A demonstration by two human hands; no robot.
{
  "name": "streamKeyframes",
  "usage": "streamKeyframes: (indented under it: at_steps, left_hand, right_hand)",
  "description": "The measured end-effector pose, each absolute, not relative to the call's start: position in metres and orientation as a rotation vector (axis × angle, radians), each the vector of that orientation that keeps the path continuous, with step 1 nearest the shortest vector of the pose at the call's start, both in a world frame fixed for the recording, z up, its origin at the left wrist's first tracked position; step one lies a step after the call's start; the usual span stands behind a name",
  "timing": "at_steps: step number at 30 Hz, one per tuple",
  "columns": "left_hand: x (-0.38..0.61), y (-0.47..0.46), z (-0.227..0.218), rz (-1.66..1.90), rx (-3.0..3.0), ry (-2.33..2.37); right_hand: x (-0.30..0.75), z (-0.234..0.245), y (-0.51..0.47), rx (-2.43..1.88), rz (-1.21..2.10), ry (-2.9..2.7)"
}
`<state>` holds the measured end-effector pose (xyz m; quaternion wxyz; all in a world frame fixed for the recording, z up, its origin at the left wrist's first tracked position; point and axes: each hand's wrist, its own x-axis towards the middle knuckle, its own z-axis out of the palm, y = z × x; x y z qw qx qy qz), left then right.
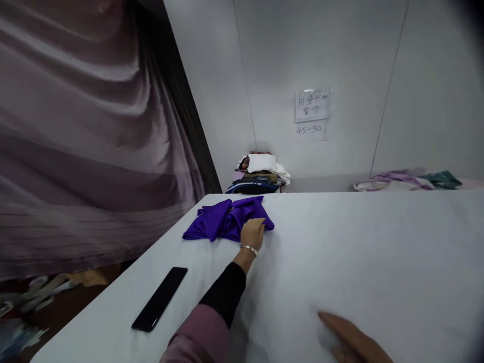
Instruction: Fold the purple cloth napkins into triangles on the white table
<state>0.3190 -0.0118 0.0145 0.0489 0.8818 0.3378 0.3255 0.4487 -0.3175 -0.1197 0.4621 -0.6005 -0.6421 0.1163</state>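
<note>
A crumpled purple cloth point(221, 220) lies near the far left corner of the white table point(359, 252). My left hand point(252, 233), with a bracelet on the wrist and a dark sleeve, reaches out and grips the cloth's right end with curled fingers. My right hand point(353, 339) rests flat on the table near the bottom edge of the view, fingers stretched out, holding nothing.
A black phone point(160, 298) lies face down near the table's left edge. A stack of folded clothes point(260, 174) sits against the far wall, and more fabric point(408, 180) lies at the back right. A grey-purple curtain point(83, 136) hangs on the left. A paper note point(311, 106) is on the wall.
</note>
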Motion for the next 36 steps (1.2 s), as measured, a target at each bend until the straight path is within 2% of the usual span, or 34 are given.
streamKeyframes:
  at_steps: [4,8,11,14,18,21,25,31,36]
  left_hand:
    - [0.333,-0.107,0.014,0.941,2.763,0.499]
    - [0.336,-0.200,0.007,0.713,2.700,-0.042]
    - [0.333,-0.232,0.006,0.607,2.536,-0.218]
    - [0.327,-0.225,0.002,0.691,2.474,-0.076]
    - [0.318,-0.184,-0.021,0.953,2.495,0.418]
    - [0.310,-0.152,-0.043,0.921,2.519,0.745]
    - [0.305,-0.126,-0.061,0.664,2.493,1.169]
    - [0.314,-0.118,-0.058,0.625,2.447,1.248]
    - [0.320,-0.116,-0.050,0.639,2.389,1.295]
  right_hand:
    - [0.450,-0.090,-0.321,-1.637,0.437,-1.146]
    - [0.456,-0.082,-0.317,-1.547,0.439,-1.134]
    - [0.462,-0.077,-0.317,-1.492,0.526,-1.086]
    - [0.466,-0.065,-0.318,-1.420,0.585,-0.992]
    - [0.465,-0.055,-0.315,-1.345,0.673,-0.808]
    - [0.465,-0.055,-0.313,-1.329,0.717,-0.747]
    - [0.472,-0.052,-0.317,-1.441,0.406,-0.956]
    - [0.470,-0.044,-0.327,-1.352,0.094,-1.459]
    - [0.451,-0.039,-0.332,-1.291,0.032,-1.833]
